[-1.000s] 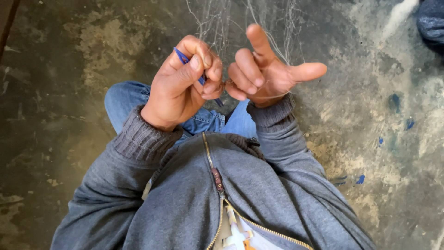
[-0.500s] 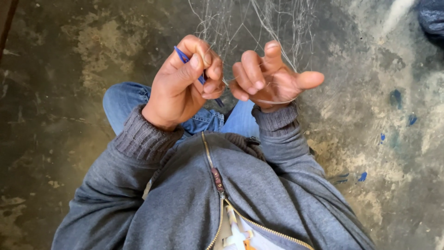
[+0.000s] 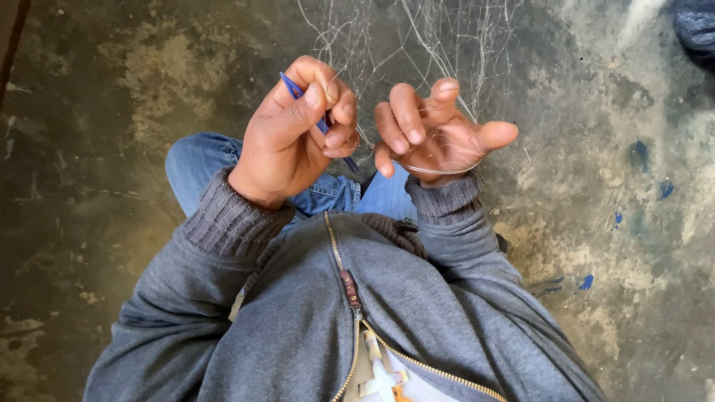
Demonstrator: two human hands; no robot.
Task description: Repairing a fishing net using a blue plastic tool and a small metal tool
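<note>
My left hand [image 3: 294,134] pinches a thin blue needle-like tool [image 3: 292,84] between thumb and fingers; its blue tip sticks out above the thumb and its lower end shows below the fingers. Just to the right, almost touching, my right hand [image 3: 436,134] has its fingers curled and its thumb stretched out sideways. A loop of fine pale line [image 3: 439,171] runs across its palm near the wrist. A thin, nearly clear fishing net [image 3: 417,41] spreads from both hands towards the top of the view. Both hands hover over my knee in blue jeans [image 3: 201,160].
My grey zip jacket [image 3: 335,320] fills the bottom of the view. The ground is rough, stained concrete [image 3: 97,112] with small blue paint flecks [image 3: 587,281] at the right. A dark blue cloth edge [image 3: 696,26] shows in the top right corner.
My right hand's raised forefinger has come down and the fingers have curled in around the line. My left hand with the blue tool has barely moved.
</note>
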